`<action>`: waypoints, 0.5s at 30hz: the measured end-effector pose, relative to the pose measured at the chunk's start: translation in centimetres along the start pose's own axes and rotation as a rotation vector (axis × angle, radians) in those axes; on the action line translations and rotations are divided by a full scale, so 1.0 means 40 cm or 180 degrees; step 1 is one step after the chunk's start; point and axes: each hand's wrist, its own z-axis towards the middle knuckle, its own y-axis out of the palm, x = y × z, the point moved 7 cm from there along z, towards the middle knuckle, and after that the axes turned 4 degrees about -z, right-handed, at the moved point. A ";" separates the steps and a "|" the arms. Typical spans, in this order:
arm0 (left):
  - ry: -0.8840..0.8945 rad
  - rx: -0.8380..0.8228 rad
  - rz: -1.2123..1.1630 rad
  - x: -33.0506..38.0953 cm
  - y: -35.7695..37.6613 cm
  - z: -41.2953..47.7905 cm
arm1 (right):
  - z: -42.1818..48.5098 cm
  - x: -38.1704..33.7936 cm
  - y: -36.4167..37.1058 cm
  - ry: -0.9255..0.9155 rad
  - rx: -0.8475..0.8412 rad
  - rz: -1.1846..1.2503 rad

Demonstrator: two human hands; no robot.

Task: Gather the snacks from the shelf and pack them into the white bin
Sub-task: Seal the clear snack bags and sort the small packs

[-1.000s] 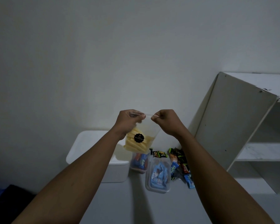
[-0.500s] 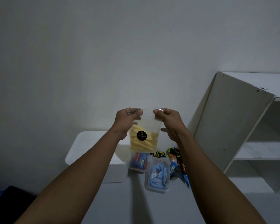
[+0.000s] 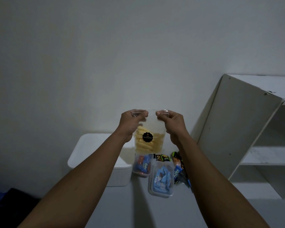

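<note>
Holding, head view: left hand (image 3: 133, 122) and right hand (image 3: 171, 124) are each pinching an upper corner of the clear pouch (image 3: 148, 129), with thumbs and curled fingers closing on its top strip.
Pouch position: it is hanging in the air over the far edge of the surface (image 3: 138, 209), just right of the white bin (image 3: 95, 153) and above the clear tubs (image 3: 161, 180).
Contents: yellow sticks are filling its lower half, and a round black label is facing the camera.
Handling, judged: the pouch is looking light and soft-walled, the sticks brittle. Gripping the top strip or cupping the base is likely sparing them, while squeezing the middle is risking breakage.
Remaining snacks: the tubs of blue packets and the loose sachets (image 3: 179, 168) are lying along the far edge, between bin and shelf (image 3: 237, 129).
Bin: whether it is standing open cannot be told.
</note>
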 end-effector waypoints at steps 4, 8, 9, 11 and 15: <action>-0.0032 0.0053 -0.0105 -0.005 -0.005 0.005 | -0.001 0.006 -0.006 0.0122 -0.0067 -0.0037; -0.0032 0.0074 -0.0144 -0.011 -0.003 0.005 | 0.000 0.008 -0.029 0.0137 0.0256 0.0246; -0.0032 0.0073 -0.0142 -0.011 -0.002 0.004 | -0.002 0.008 -0.029 0.0122 0.0282 0.0279; -0.0028 0.0057 -0.0132 -0.011 0.003 0.002 | -0.005 0.011 -0.030 0.0109 0.0341 0.0337; -0.0001 0.0070 -0.0106 -0.010 0.005 0.004 | -0.006 0.005 -0.038 -0.0065 0.0319 0.0215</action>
